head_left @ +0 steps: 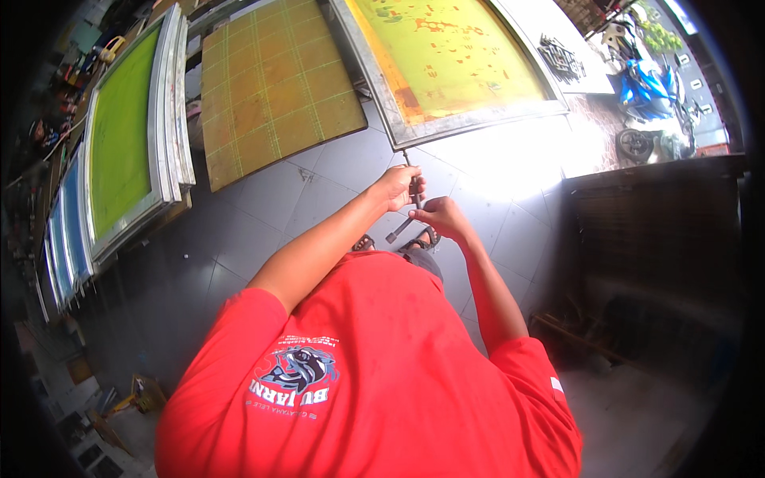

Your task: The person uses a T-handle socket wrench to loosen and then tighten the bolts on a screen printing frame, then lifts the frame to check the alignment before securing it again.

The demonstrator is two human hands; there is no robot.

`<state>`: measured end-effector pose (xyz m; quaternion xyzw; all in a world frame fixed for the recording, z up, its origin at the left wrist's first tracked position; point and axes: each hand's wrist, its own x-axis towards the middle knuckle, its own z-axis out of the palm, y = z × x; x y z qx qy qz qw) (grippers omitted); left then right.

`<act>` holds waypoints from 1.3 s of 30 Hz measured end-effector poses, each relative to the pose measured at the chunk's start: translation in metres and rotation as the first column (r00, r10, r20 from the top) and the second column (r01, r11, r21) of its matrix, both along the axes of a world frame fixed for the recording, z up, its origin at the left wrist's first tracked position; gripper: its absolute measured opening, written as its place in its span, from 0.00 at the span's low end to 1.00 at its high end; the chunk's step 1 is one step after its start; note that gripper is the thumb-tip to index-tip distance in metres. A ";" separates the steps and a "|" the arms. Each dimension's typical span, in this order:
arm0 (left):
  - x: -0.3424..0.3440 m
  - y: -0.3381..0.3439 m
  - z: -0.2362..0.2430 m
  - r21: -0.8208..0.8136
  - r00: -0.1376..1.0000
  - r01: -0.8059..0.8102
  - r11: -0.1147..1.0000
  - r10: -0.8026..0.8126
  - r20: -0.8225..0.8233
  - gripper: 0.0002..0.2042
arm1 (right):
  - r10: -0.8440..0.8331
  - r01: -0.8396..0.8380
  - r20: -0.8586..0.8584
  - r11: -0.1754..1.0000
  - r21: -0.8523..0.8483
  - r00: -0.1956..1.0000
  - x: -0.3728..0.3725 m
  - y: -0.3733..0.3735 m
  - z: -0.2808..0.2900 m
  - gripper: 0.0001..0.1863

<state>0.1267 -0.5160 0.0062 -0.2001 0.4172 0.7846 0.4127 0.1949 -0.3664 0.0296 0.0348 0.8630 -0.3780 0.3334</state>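
A dark metal socket wrench (402,229) with a cross handle is held in front of me, below the near edge of a screen-printing frame (478,123). Its shaft runs up toward the frame's near left corner, where a thin rod end (406,156) shows; whether it sits on a bolt there I cannot tell. My left hand (396,188) is closed around the shaft. Lower and to the right, my right hand (445,217) grips the handle with thumb and fingers. The frame has a grey metal border and a yellow-green mesh with orange stains.
A brown board (279,88) with yellow grid lines lies left of the frame. Further left, several frames with green mesh (123,131) and blue mesh (72,223) are lined up. A dark wooden cabinet (661,239) stands at right, a blue motorcycle (649,88) beyond. Grey tiles (311,179) cover the floor.
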 end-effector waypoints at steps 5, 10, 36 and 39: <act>0.003 0.021 -0.006 -0.024 0.988 -0.149 0.989 0.150 0.049 0.10 | 0.369 -0.123 -0.379 0.834 0.537 0.849 0.020 -0.021 0.056 0.20; 0.009 0.015 -0.006 0.122 0.974 -0.226 0.966 0.223 0.044 0.11 | -0.358 0.312 0.054 0.718 -0.622 0.932 0.013 0.045 0.057 0.21; 0.014 0.018 -0.004 0.151 0.985 -0.146 0.978 0.130 0.112 0.17 | -0.334 0.323 0.095 0.738 -0.592 0.938 0.032 0.043 0.031 0.24; 0.014 0.017 -0.011 0.239 0.995 -0.094 0.966 0.083 0.055 0.17 | -0.176 0.402 0.376 0.601 -0.691 0.910 0.043 0.033 -0.023 0.24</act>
